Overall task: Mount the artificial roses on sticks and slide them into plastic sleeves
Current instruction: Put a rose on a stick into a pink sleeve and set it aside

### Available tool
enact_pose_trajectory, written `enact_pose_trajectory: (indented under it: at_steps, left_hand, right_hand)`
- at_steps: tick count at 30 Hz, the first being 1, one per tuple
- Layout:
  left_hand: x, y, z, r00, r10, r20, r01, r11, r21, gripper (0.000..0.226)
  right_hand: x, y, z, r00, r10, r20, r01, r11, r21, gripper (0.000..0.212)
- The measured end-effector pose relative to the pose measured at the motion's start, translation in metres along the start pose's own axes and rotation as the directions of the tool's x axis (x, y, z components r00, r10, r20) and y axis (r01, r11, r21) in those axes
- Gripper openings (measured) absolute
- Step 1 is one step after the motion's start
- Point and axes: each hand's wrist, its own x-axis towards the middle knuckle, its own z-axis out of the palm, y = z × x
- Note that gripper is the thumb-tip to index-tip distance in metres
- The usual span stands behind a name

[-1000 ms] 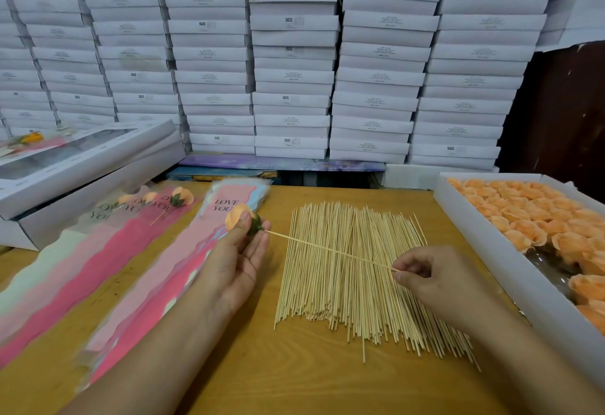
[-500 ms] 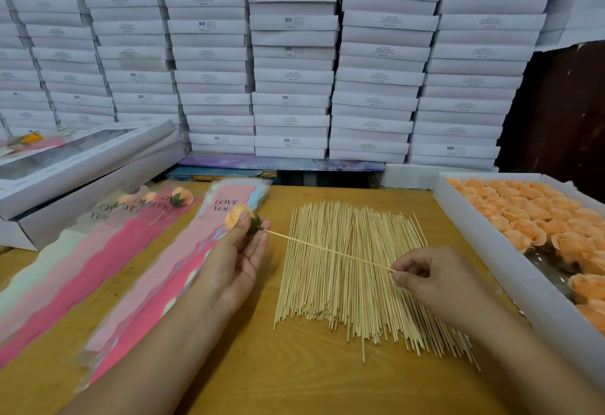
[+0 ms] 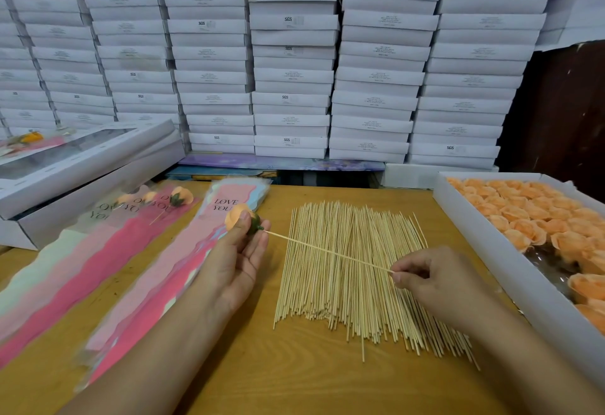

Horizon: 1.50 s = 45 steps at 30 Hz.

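My left hand (image 3: 240,250) pinched the rose (image 3: 238,216) between thumb and fingertips, green base facing right. My right hand (image 3: 425,278) pinched the near end of the stick (image 3: 327,250). The stick ran from those fingers up and left, its far tip at the rose's base; whether seated, I could not tell. The sleeves (image 3: 170,270) lay just left of the left hand, long axis toward me, so that hand was nearer.
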Motion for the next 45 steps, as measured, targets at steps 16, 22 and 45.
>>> enact_pose_trajectory:
  at_steps: [16, 22, 45]
  left_hand:
    - [-0.001, -0.001, 0.001, 1.0, 0.01, 0.006, -0.01, 1.0, 0.008, 0.009]
    - [-0.001, -0.002, 0.001, 1.0, 0.007, 0.009, -0.007, 1.0, 0.017, 0.01]
    - [0.001, -0.001, -0.002, 1.0, 0.002, 0.012, -0.003, 1.0, 0.031, 0.007]
  right_hand:
    - [0.0, 0.001, 0.001, 1.0, 0.029, -0.006, -0.029, 0.999, 0.024, 0.031]
    - [0.0, 0.0, 0.001, 0.999, 0.044, -0.001, -0.044, 0.999, 0.022, 0.015]
    - [-0.006, -0.007, 0.004, 0.997, -0.033, -0.068, 0.034, 0.999, 0.012, 0.022]
